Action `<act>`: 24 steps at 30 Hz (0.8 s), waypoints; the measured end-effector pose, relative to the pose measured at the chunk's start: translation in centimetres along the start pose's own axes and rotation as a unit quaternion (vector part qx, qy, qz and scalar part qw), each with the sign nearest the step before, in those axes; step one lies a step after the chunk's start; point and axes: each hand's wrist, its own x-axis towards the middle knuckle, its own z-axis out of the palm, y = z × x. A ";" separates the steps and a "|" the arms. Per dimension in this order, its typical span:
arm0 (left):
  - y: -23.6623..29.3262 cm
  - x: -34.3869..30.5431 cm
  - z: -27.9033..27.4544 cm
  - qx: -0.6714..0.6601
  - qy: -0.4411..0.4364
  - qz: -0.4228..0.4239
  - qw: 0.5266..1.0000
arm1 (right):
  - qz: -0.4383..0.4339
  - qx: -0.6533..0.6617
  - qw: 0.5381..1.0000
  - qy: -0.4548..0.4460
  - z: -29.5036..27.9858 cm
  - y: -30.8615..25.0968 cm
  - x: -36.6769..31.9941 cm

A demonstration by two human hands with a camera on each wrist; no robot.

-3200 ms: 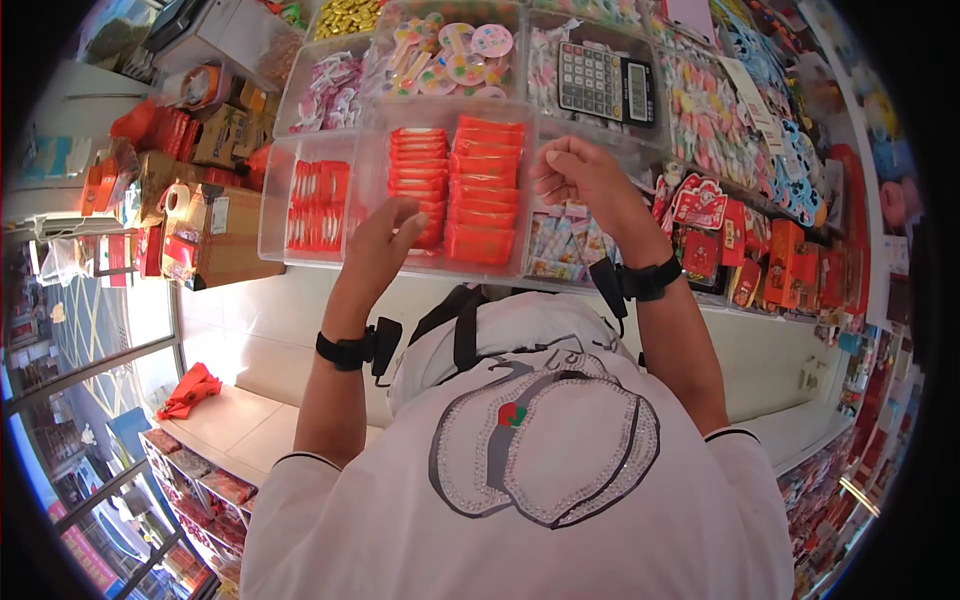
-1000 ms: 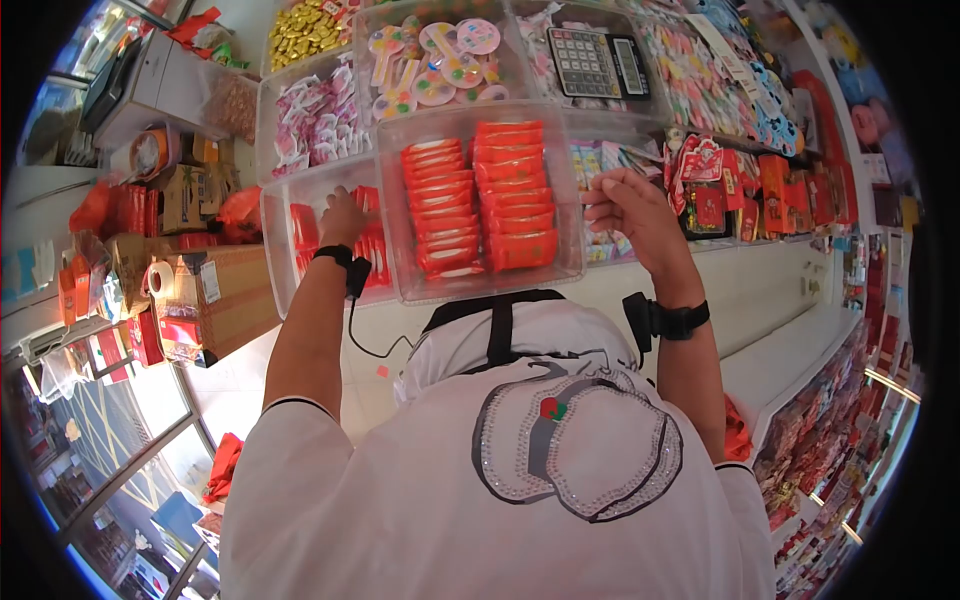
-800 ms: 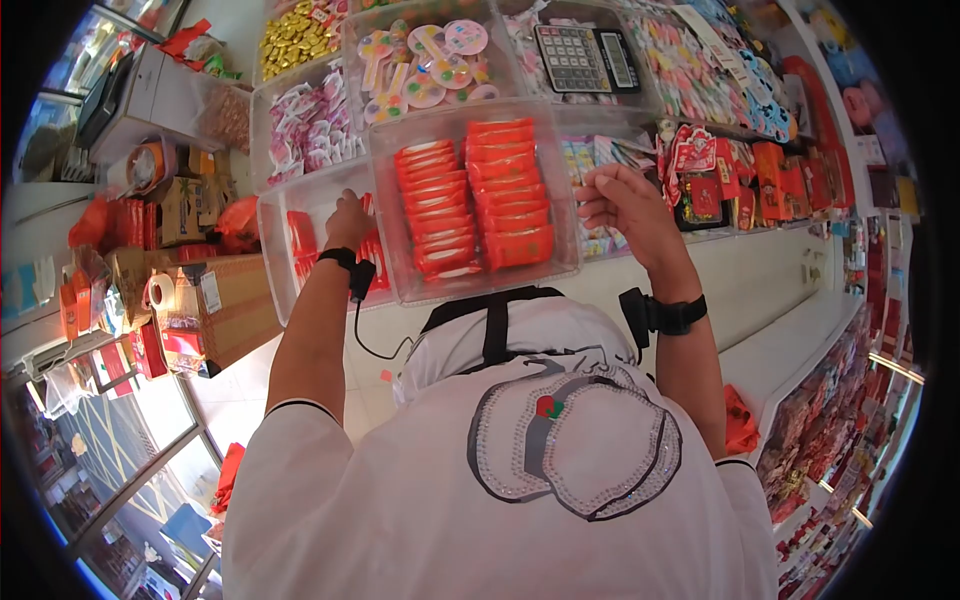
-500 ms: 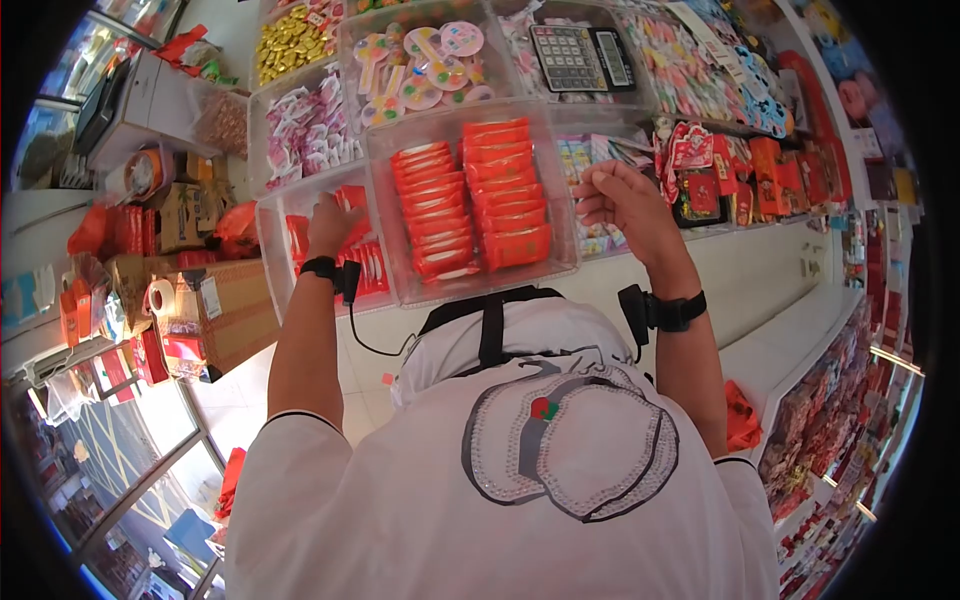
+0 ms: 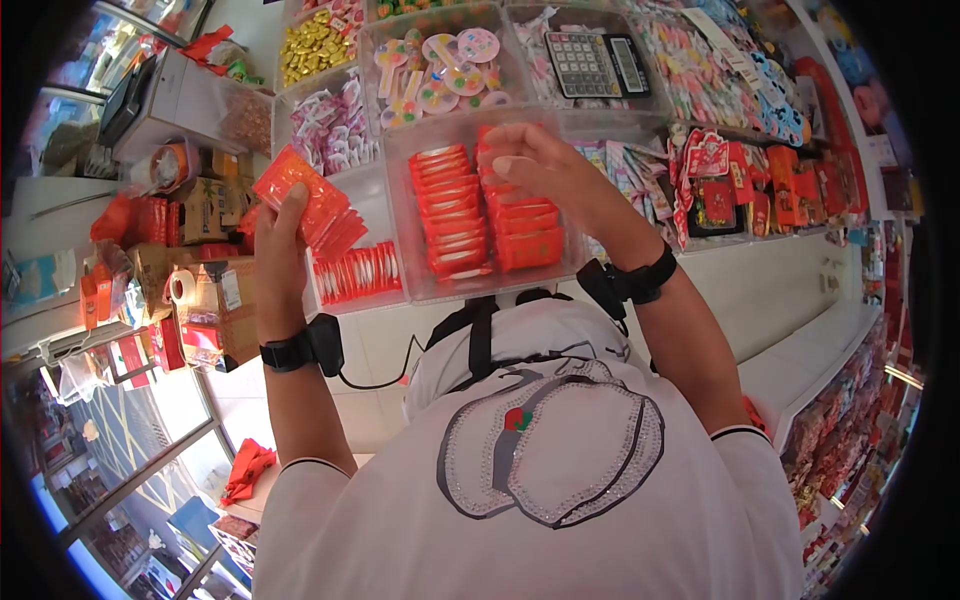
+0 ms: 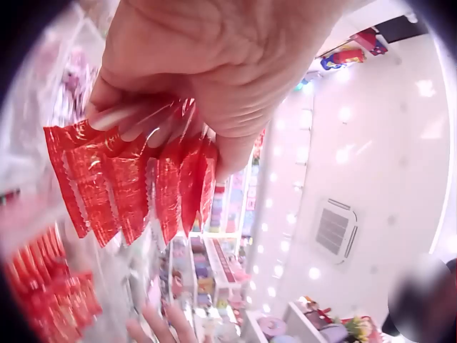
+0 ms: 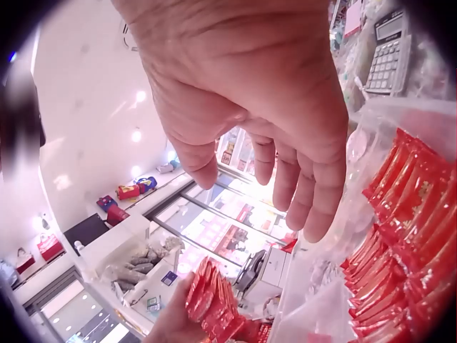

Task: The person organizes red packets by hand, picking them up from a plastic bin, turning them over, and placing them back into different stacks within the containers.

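My left hand (image 5: 283, 232) is raised beside the shelf and pinches a fan of red foil packets (image 5: 308, 203) between thumb and curled fingers. The left wrist view shows at least five, overlapping, so I cannot count them exactly. My right hand (image 5: 532, 160) hovers over the far end of a clear plastic bin (image 5: 402, 225) just in front of me, with its fingers loose, slightly spread and holding nothing. I cannot tell whether they touch what lies below. That bin holds two rows of red packets standing on edge, a left row (image 5: 452, 215) and a right row (image 5: 528, 238). A second clear bin (image 5: 372, 195) to the left holds one shorter row (image 5: 355, 272). One calculator (image 5: 600, 62) lies on the bins behind, beside a bin of lollipops (image 5: 440, 72).
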 end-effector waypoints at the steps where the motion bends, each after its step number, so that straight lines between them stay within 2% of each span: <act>1: -0.3 -0.4 1.6 -0.014 -0.019 -0.005 1.000 | -0.023 -0.014 0.999 -0.023 1.0 -0.2 0.5; 4: -2.2 -0.7 6.1 -0.038 -0.074 -0.034 0.996 | -0.105 -0.084 0.988 -0.072 2.5 0.0 1.3; 7: -3.8 -1.7 9.7 -0.011 -0.096 -0.081 0.992 | -0.149 -0.112 0.980 -0.071 2.5 1.0 1.5; 11: -4.3 -2.7 13.3 0.035 -0.096 -0.093 0.990 | -0.116 -0.081 0.989 -0.045 0.9 1.5 0.5; 14: -3.5 -3.5 15.2 0.070 -0.116 -0.088 0.987 | -0.017 0.057 0.996 -0.072 -0.6 -0.4 -1.3; 15: -2.5 -4.1 16.3 0.084 -0.125 -0.077 0.986 | -0.010 0.124 0.989 -0.079 -1.2 0.2 -1.3; 17: -1.2 -4.8 17.7 0.106 -0.139 -0.059 0.983 | 0.009 0.256 0.962 -0.099 -2.6 1.8 -0.5; 20: -0.5 -5.3 18.5 0.126 -0.151 -0.051 0.979 | 0.007 0.370 0.914 -0.165 -4.5 1.7 -0.5; 24: -0.3 -4.6 18.6 0.179 -0.124 -0.021 0.976 | 0.035 0.396 0.903 -0.164 -6.4 1.8 -0.9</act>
